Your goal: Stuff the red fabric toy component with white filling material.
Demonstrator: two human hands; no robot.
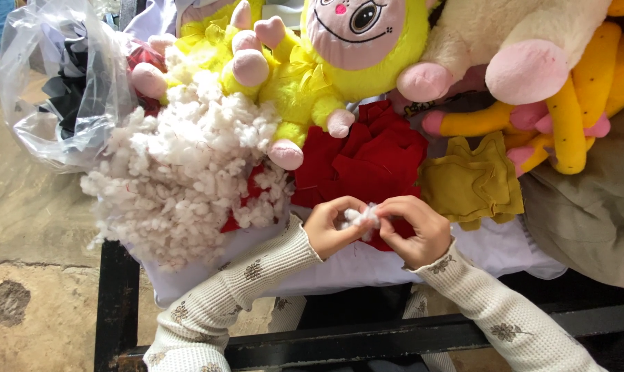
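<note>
Together, your left hand [331, 227] and right hand [415, 229] pinch a small white stuffing tuft [361, 218]: feather-light, soft, best gripped by fingertips.

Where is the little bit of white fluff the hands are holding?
In the head view, the small tuft of white stuffing is pinched between the left hand and right hand, low in the middle, just in front of the red fabric pieces.

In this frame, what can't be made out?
Head view only:
- White stuffing tuft: mostly covered by the left hand and right hand.
- Yellow plush doll: head cut by the top edge.
- Clear plastic bag: dark contents blurred by glare.
</note>
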